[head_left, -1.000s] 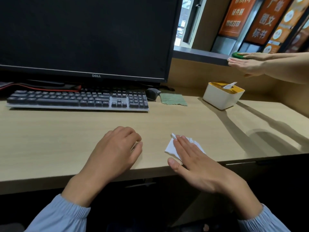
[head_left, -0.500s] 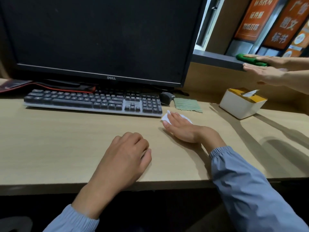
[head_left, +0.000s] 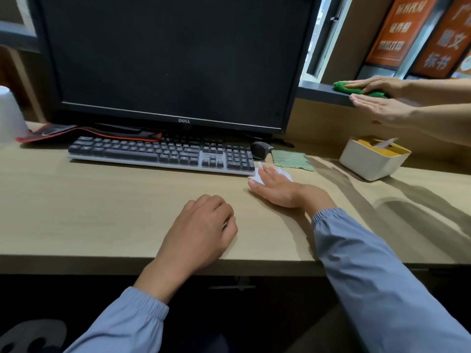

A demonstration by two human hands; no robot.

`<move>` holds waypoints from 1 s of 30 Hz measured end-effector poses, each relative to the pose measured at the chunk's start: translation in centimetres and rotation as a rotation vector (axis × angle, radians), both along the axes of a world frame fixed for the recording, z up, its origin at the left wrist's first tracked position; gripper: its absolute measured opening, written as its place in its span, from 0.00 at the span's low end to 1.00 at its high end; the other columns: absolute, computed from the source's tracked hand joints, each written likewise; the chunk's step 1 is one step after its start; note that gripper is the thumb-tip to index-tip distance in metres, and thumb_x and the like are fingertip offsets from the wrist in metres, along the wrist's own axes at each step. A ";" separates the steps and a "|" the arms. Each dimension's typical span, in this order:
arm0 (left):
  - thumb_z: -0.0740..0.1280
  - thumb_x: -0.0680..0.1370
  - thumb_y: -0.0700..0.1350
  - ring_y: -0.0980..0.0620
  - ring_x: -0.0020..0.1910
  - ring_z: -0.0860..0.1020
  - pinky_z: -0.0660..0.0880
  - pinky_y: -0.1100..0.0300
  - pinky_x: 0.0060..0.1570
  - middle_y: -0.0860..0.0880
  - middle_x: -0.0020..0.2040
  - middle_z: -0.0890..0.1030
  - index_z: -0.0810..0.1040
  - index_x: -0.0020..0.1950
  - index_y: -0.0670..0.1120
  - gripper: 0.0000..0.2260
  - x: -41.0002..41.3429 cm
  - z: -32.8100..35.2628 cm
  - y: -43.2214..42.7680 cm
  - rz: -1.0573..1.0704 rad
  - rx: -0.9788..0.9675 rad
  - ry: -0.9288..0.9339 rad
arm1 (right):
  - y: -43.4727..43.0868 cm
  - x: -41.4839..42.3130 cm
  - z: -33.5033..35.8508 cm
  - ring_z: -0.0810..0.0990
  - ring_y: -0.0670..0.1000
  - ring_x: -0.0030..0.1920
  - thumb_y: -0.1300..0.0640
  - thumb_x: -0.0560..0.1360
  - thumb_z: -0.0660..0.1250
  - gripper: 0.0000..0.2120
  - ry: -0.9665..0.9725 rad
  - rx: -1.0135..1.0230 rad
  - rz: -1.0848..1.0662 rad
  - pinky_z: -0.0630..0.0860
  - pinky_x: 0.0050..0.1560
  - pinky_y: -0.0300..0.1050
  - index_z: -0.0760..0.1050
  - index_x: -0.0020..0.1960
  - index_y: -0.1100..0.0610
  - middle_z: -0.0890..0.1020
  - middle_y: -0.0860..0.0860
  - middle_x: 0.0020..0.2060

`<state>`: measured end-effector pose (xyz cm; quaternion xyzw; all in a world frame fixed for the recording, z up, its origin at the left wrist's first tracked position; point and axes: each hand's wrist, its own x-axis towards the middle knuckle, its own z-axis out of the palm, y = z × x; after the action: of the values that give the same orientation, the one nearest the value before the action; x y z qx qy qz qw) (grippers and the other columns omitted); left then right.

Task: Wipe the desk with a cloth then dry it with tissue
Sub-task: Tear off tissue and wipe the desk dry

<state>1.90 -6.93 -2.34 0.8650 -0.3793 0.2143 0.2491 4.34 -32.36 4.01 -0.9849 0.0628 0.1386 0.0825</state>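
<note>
My right hand (head_left: 276, 188) lies flat on a white tissue (head_left: 259, 176), pressing it onto the wooden desk (head_left: 102, 207) just in front of the keyboard's right end. Only the tissue's edges show around my fingers. My left hand (head_left: 201, 230) rests near the desk's front edge with its fingers curled and nothing in it. A pale green cloth (head_left: 291, 160) lies flat on the desk beside the mouse, just beyond the tissue. A white tissue box (head_left: 370, 161) with a yellow top stands at the back right.
A dark keyboard (head_left: 163, 154), a mouse (head_left: 260, 149) and a large black monitor (head_left: 173, 59) fill the back of the desk. Another person's hands (head_left: 379, 108) wipe a dark ledge (head_left: 321, 93) at the upper right with a green rag (head_left: 342, 87). A white cup (head_left: 10, 115) stands far left.
My right hand has slid the tissue from near the desk's front edge away toward the keyboard, and has stayed there over the last half second. My left hand has stayed put.
</note>
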 end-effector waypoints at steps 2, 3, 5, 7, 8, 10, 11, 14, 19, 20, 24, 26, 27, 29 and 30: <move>0.60 0.81 0.51 0.49 0.48 0.77 0.73 0.51 0.49 0.53 0.46 0.79 0.81 0.48 0.49 0.11 -0.2 0.0 0.1 0.008 -0.021 -0.008 | 0.7 -2.1 0.1 0.34 0.46 0.82 0.27 0.80 0.42 0.43 0.014 0.012 0.034 0.37 0.79 0.51 0.36 0.85 0.51 0.36 0.45 0.84; 0.61 0.80 0.51 0.49 0.48 0.77 0.73 0.51 0.48 0.53 0.46 0.79 0.81 0.48 0.48 0.11 -0.2 0.0 0.0 0.008 -0.029 -0.015 | 1.1 -3.4 0.1 0.34 0.46 0.82 0.27 0.80 0.42 0.42 0.021 0.022 0.053 0.37 0.79 0.50 0.36 0.85 0.50 0.36 0.44 0.83; 0.62 0.80 0.50 0.48 0.47 0.77 0.73 0.51 0.48 0.52 0.45 0.79 0.81 0.47 0.48 0.10 -0.3 0.0 0.1 0.006 -0.050 -0.037 | 1.9 -6.4 -0.1 0.32 0.43 0.81 0.26 0.80 0.42 0.43 0.020 0.032 0.096 0.36 0.79 0.48 0.35 0.84 0.50 0.34 0.43 0.82; 0.63 0.80 0.49 0.48 0.47 0.77 0.72 0.52 0.47 0.52 0.45 0.80 0.81 0.47 0.48 0.09 -0.4 0.0 0.2 0.003 -0.062 -0.050 | 2.8 -9.1 -0.3 0.30 0.39 0.79 0.25 0.79 0.43 0.43 0.006 0.033 0.134 0.34 0.79 0.45 0.34 0.84 0.48 0.32 0.41 0.81; 0.64 0.80 0.49 0.48 0.46 0.77 0.72 0.52 0.47 0.53 0.45 0.80 0.81 0.47 0.48 0.08 -0.4 0.1 0.3 -0.007 -0.068 -0.056 | 3.3 -10.4 -0.3 0.29 0.38 0.78 0.26 0.79 0.43 0.43 0.007 0.031 0.145 0.33 0.78 0.42 0.33 0.84 0.48 0.31 0.40 0.80; 0.66 0.80 0.47 0.48 0.46 0.77 0.73 0.52 0.46 0.53 0.44 0.80 0.81 0.47 0.48 0.05 -0.6 0.2 0.7 -0.035 -0.081 -0.069 | 4.4 -12.7 -0.3 0.27 0.36 0.77 0.26 0.79 0.43 0.43 0.018 0.015 0.161 0.32 0.77 0.39 0.32 0.84 0.48 0.29 0.39 0.79; 0.68 0.80 0.46 0.48 0.45 0.77 0.73 0.51 0.46 0.53 0.45 0.80 0.81 0.47 0.48 0.04 -0.7 0.3 1.0 -0.044 -0.084 -0.069 | 5.0 -13.7 -0.4 0.26 0.35 0.76 0.26 0.79 0.43 0.43 0.019 0.009 0.172 0.32 0.78 0.40 0.31 0.83 0.47 0.28 0.38 0.79; 0.69 0.80 0.46 0.49 0.46 0.78 0.75 0.50 0.47 0.53 0.45 0.80 0.81 0.48 0.48 0.03 -0.5 0.6 2.8 -0.044 -0.073 -0.055 | 6.4 -15.9 -0.9 0.24 0.32 0.74 0.26 0.79 0.42 0.42 0.006 -0.004 0.194 0.32 0.78 0.39 0.29 0.82 0.47 0.27 0.36 0.78; 0.68 0.81 0.48 0.52 0.45 0.77 0.77 0.50 0.49 0.54 0.45 0.80 0.82 0.49 0.50 0.05 1.5 1.3 7.3 0.053 -0.030 -0.050 | 6.9 -14.8 -0.5 0.24 0.29 0.72 0.27 0.78 0.37 0.40 0.055 0.059 0.145 0.31 0.76 0.37 0.29 0.81 0.44 0.27 0.33 0.77; 0.68 0.81 0.48 0.52 0.46 0.77 0.78 0.50 0.49 0.54 0.46 0.80 0.82 0.50 0.50 0.05 2.0 1.2 8.0 0.078 -0.038 -0.038 | 7.0 -13.8 -0.5 0.24 0.29 0.72 0.27 0.79 0.38 0.39 0.064 0.057 0.144 0.31 0.76 0.37 0.28 0.81 0.44 0.26 0.33 0.77; 0.67 0.81 0.48 0.52 0.47 0.76 0.77 0.51 0.50 0.54 0.46 0.80 0.82 0.51 0.48 0.05 2.7 1.1 8.5 0.072 -0.088 0.006 | 7.4 -9.1 -0.5 0.27 0.37 0.77 0.28 0.80 0.39 0.40 0.069 0.056 0.122 0.32 0.78 0.42 0.30 0.83 0.48 0.29 0.39 0.79; 0.67 0.81 0.48 0.51 0.46 0.76 0.77 0.51 0.49 0.54 0.46 0.80 0.82 0.50 0.48 0.06 2.7 0.9 8.4 0.060 -0.078 -0.004 | 7.4 -6.7 -0.4 0.29 0.39 0.79 0.28 0.81 0.39 0.40 0.069 0.052 0.114 0.32 0.76 0.42 0.31 0.83 0.48 0.30 0.41 0.80; 0.67 0.81 0.49 0.51 0.46 0.76 0.76 0.51 0.49 0.53 0.46 0.80 0.82 0.50 0.48 0.06 2.7 0.8 8.4 0.060 -0.079 -0.003 | 7.4 -5.6 -0.3 0.30 0.40 0.79 0.29 0.81 0.39 0.40 0.067 0.046 0.110 0.32 0.76 0.42 0.31 0.83 0.49 0.31 0.41 0.81; 0.66 0.81 0.49 0.51 0.46 0.75 0.76 0.52 0.48 0.53 0.45 0.79 0.82 0.50 0.48 0.06 2.7 0.6 8.5 0.064 -0.077 -0.008 | 7.4 -3.8 -0.3 0.31 0.41 0.80 0.29 0.82 0.38 0.39 0.054 0.035 0.101 0.32 0.75 0.42 0.32 0.84 0.50 0.33 0.43 0.82; 0.66 0.81 0.49 0.51 0.46 0.75 0.76 0.52 0.48 0.54 0.45 0.79 0.82 0.50 0.48 0.06 2.7 0.5 8.5 0.065 -0.075 -0.015 | 7.5 -3.1 -0.3 0.31 0.42 0.80 0.30 0.82 0.39 0.39 0.046 0.031 0.095 0.32 0.74 0.42 0.33 0.84 0.51 0.33 0.44 0.82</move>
<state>4.56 1.59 -1.79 0.8653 -0.3446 0.2427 0.2713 1.25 -24.85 3.70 -0.9819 0.0157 0.1660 0.0898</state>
